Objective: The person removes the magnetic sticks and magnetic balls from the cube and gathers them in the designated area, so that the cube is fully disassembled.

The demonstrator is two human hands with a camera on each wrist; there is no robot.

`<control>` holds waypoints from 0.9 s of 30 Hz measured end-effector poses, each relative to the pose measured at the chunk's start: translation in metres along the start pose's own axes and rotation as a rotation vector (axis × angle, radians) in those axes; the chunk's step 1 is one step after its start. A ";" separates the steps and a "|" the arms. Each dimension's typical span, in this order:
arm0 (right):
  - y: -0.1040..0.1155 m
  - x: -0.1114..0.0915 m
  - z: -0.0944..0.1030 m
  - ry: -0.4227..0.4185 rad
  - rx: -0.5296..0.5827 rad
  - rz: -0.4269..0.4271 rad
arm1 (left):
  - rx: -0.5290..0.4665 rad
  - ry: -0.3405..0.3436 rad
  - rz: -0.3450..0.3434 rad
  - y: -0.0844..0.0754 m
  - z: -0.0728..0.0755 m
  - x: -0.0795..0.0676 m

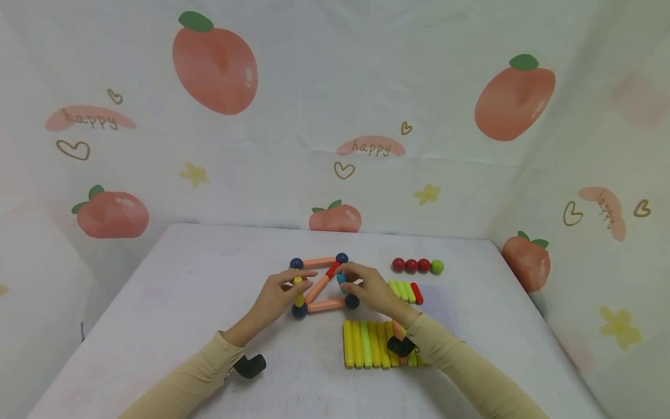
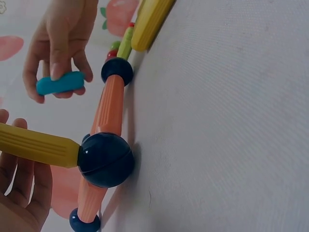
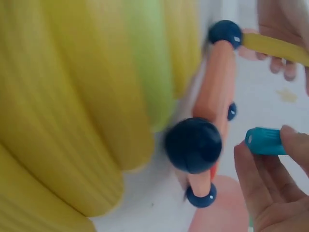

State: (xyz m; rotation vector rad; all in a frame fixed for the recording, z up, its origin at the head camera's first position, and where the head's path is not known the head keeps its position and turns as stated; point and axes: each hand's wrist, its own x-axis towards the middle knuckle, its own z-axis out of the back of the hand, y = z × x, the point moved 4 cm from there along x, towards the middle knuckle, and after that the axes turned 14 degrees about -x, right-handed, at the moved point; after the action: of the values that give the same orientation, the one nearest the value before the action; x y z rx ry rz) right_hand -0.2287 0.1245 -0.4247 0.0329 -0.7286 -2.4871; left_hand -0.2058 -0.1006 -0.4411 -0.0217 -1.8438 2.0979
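Note:
Peach rods and dark blue balls form a flat frame, with one near-left ball (image 1: pixel 299 309), a front peach rod (image 1: pixel 327 305) and a red rod (image 1: pixel 332 269) in its diagonal. From that near-left ball a yellow rod (image 2: pixel 38 147) rises upright. My left hand (image 1: pixel 280 291) holds this rod between thumb and fingers. My right hand (image 1: pixel 370 286) pinches a short blue rod (image 3: pixel 265 140) in the air, above the frame's right side. In the left wrist view the blue rod (image 2: pixel 61 83) lies level across the fingertips, apart from the near-right ball (image 2: pixel 117 71).
A row of yellow and green rods (image 1: pixel 368 344) lies in front, partly under my right wrist. Behind it are several short green rods (image 1: pixel 402 290) with a red one (image 1: pixel 417 293). Red balls (image 1: pixel 411 266) and a green ball (image 1: pixel 437 267) line up at the back right.

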 end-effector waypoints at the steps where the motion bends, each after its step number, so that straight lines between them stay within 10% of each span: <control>1: -0.002 0.000 0.002 -0.004 0.029 -0.026 | -0.002 0.001 0.003 0.000 0.000 0.000; 16: -0.057 -0.024 0.044 -0.087 0.306 -0.196 | 0.017 -0.020 0.014 0.001 0.001 0.001; 27: -0.098 -0.048 0.059 -0.119 0.270 -0.275 | 0.029 -0.018 0.029 0.001 0.001 0.001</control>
State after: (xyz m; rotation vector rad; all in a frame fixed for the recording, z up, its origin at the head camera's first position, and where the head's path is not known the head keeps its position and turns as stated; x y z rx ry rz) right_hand -0.2462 0.2472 -0.4295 0.0897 -1.1774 -2.6447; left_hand -0.2072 -0.1011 -0.4419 -0.0219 -1.8339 2.1509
